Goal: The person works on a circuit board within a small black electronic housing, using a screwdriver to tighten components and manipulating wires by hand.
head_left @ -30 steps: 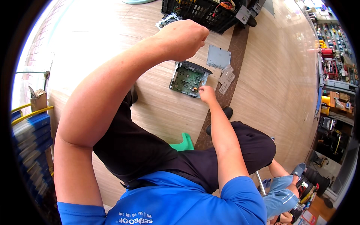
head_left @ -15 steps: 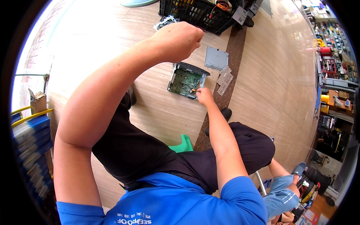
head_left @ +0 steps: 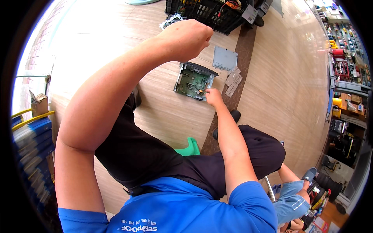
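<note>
On the floor ahead lies an opened electronic unit with a green circuit board (head_left: 193, 82) inside a metal case and a dark front panel along its far side. At the right rim of the case, close to a small orange part, my right hand (head_left: 214, 97) has its fingers pinched together. What they hold, if anything, is too small to make out. My left hand (head_left: 189, 39) is raised beyond the unit's far left, closed with its fingers curled. The back of that hand hides whatever is inside it.
A grey metal cover plate (head_left: 225, 57) and a perforated metal piece (head_left: 234, 81) lie right of the unit. Behind stands a black crate (head_left: 206, 14) with cables. A green stool (head_left: 189, 148) is beneath me. Another person's leg (head_left: 291, 206) shows at lower right.
My right hand has shifted very slightly up at the case's edge, still pinched. My left hand stays closed and raised, a touch higher in the picture.
</note>
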Action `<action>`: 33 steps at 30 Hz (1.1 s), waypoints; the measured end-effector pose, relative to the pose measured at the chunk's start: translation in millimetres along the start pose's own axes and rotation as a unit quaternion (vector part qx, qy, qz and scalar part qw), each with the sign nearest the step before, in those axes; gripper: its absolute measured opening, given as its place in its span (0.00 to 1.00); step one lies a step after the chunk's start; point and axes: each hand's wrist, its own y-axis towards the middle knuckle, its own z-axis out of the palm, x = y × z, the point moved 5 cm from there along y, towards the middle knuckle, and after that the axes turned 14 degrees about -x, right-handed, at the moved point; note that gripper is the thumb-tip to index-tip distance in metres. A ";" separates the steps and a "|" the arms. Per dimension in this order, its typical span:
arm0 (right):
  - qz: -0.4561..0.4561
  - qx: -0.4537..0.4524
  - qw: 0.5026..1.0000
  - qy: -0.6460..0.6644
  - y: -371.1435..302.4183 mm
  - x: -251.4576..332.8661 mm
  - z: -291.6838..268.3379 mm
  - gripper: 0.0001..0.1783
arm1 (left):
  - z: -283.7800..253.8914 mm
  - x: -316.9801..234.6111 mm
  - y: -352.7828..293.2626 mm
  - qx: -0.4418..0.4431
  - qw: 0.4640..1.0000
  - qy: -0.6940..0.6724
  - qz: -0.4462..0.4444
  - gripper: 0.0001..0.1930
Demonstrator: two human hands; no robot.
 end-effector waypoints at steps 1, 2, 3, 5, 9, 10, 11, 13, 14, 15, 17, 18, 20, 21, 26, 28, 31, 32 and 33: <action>0.000 -0.001 1.000 -0.001 0.3 -1.4 -1.7 0.13 | -0.1 -0.7 0.4 0.000 1.000 -0.003 0.000 0.09; 0.012 0.021 0.999 -0.027 -0.1 4.6 -0.1 0.13 | -0.5 0.8 -1.4 0.002 1.000 0.000 -0.002 0.09; 0.023 0.042 0.997 -0.053 -1.0 10.5 1.4 0.13 | -0.7 1.8 -3.1 0.003 1.000 0.004 -0.004 0.09; 0.033 0.031 0.998 -0.051 -3.8 19.1 -0.5 0.13 | -0.9 2.8 -4.6 0.003 1.000 0.008 -0.006 0.09; 0.006 -0.032 0.999 0.029 -4.4 18.9 -9.6 0.13 | -1.7 0.9 -3.0 0.000 1.000 0.011 -0.001 0.09; 0.006 -0.032 0.999 0.028 -2.9 14.9 -11.0 0.13 | -1.9 0.2 -2.2 0.001 1.000 0.012 0.000 0.09; 0.022 -0.002 0.999 0.024 -1.9 13.7 -8.5 0.13 | -1.4 1.8 -3.1 0.001 1.000 0.012 -0.001 0.09; 0.037 0.029 0.999 0.019 -1.8 12.6 -6.6 0.13 | -1.0 4.0 -4.4 -0.009 1.000 0.009 0.005 0.09; 0.021 0.031 0.999 0.005 -1.7 13.3 -7.5 0.13 | -1.3 4.0 -4.4 -0.010 1.000 0.009 0.005 0.09; 0.004 0.032 0.999 -0.010 -1.7 14.1 -8.0 0.13 | -1.2 3.6 -4.3 -0.009 1.000 0.007 0.006 0.09; 0.023 0.037 0.999 -0.024 -2.6 16.4 -7.9 0.13 | -1.4 4.0 -5.1 -0.007 1.000 0.008 0.005 0.09; 0.041 0.042 0.998 -0.038 -4.2 19.4 -6.6 0.13 | -1.4 4.8 -6.3 -0.007 1.000 0.014 0.005 0.09; 0.030 0.010 0.999 -0.031 -7.5 24.6 -6.9 0.13 | -1.5 5.5 -7.0 -0.007 1.000 0.020 0.006 0.09; 0.019 -0.024 0.999 -0.025 -7.4 24.2 -9.2 0.13 | -1.5 5.4 -6.4 -0.007 1.000 0.018 0.007 0.09; 0.019 0.013 0.999 0.029 -3.9 17.6 -5.1 0.12 | -4.0 3.5 -5.1 0.003 1.000 0.018 -0.003 0.09; 0.028 0.039 0.998 0.028 -2.9 17.5 -2.0 0.12 | -4.5 4.2 -5.9 0.000 1.000 0.018 0.001 0.09; -0.001 0.023 1.000 -0.002 -1.1 13.3 -4.4 0.12 | -5.4 1.0 -3.7 -0.001 1.000 0.014 0.001 0.09; 0.017 0.023 0.999 -0.022 -1.6 15.4 -3.6 0.11 | -5.1 2.1 -4.9 0.000 1.000 0.016 0.000 0.09; 0.035 0.022 0.998 -0.043 -2.3 17.3 -3.0 0.11 | -4.3 3.2 -6.2 -0.002 1.000 0.017 0.000 0.09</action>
